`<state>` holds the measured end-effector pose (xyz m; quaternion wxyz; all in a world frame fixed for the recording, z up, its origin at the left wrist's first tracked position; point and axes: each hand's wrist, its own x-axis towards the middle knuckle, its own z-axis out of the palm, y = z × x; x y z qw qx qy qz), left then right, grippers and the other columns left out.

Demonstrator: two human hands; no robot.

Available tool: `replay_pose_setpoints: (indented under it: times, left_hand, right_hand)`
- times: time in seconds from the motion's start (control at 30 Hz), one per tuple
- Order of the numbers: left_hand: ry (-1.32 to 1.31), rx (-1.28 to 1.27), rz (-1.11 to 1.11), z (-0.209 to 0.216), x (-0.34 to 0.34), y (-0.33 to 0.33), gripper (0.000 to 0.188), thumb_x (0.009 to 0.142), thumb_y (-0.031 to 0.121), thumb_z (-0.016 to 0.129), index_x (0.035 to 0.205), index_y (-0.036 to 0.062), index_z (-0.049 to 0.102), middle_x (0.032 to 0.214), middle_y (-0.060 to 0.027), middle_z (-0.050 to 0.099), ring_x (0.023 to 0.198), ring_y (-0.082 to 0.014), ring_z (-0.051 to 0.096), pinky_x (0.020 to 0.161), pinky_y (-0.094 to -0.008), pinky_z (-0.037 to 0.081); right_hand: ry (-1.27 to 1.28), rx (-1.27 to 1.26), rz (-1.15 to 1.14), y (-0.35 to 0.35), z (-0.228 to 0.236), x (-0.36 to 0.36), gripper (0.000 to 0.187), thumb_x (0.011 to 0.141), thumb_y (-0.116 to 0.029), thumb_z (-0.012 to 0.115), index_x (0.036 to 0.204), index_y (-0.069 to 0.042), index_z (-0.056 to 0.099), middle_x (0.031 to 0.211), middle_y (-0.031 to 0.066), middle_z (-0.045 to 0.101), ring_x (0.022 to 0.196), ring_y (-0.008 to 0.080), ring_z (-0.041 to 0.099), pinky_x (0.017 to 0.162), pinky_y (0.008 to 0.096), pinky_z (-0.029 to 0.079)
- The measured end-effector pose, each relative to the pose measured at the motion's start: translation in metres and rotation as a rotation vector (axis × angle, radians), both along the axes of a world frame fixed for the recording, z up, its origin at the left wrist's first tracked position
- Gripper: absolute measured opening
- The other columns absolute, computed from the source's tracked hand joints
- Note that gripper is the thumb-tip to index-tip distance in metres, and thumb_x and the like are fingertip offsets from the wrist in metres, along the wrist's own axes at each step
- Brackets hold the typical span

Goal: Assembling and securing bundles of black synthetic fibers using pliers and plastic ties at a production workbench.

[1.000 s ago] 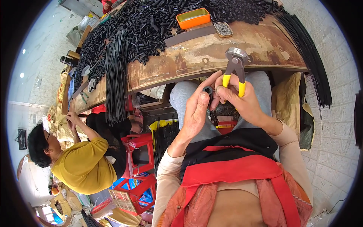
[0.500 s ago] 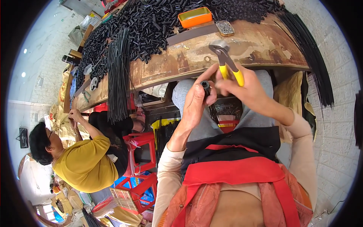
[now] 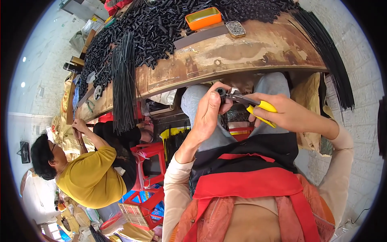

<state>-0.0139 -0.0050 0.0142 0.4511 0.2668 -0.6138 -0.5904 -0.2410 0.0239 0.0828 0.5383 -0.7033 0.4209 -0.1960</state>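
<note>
My left hand (image 3: 207, 111) is closed around a small black tubular part (image 3: 220, 92), its open round end facing up. In my right hand (image 3: 282, 111) is a pair of pincers (image 3: 243, 99) with yellow handles, held by those handles. The pincers' metal head points left and meets the side of the black part, close to my left fingertips. Exactly what the jaws grip is too small to make out. Both hands are over my lap, just in front of the wooden table's near edge.
The wooden table (image 3: 242, 54) bears a heap of black tubular parts (image 3: 161, 24), an orange tray (image 3: 203, 19) and a small dish of metal bits (image 3: 235, 29). Bundles of black rods (image 3: 124, 84) hang over its edge. A co-worker (image 3: 86, 173) sits at left near red stools (image 3: 153, 159).
The pincers have swung down from pointing up over the table edge to pointing left at the black part. My right hand has moved right and lower; my left hand stays nearly in place.
</note>
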Motion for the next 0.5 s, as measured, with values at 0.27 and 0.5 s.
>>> replay_pose_setpoints:
  times: [0.27,0.5]
  left_hand:
    - [-0.011,0.009,0.019,0.002,0.000,0.004,0.059,0.101,0.055,0.032,0.108,-0.0003,0.051,0.066,0.0039,0.038,0.061,-0.0062,0.031,0.055,-0.0226,0.025]
    - [-0.006,-0.024,-0.041,0.008,0.006,0.005,0.060,0.100,0.056,0.031,0.108,0.0000,0.051,0.069,0.0039,0.039,0.062,-0.0058,0.031,0.056,-0.0222,0.025]
  right_hand:
    - [0.351,0.146,0.082,-0.011,0.041,0.003,0.028,0.099,-0.028,0.048,0.102,-0.001,0.055,0.066,0.0036,0.058,0.056,0.0124,0.054,0.053,0.0288,0.043]
    - [0.283,0.072,0.067,-0.005,0.024,0.001,0.027,0.098,-0.026,0.050,0.099,0.000,0.056,0.065,0.0058,0.058,0.054,0.0162,0.054,0.052,0.0327,0.043]
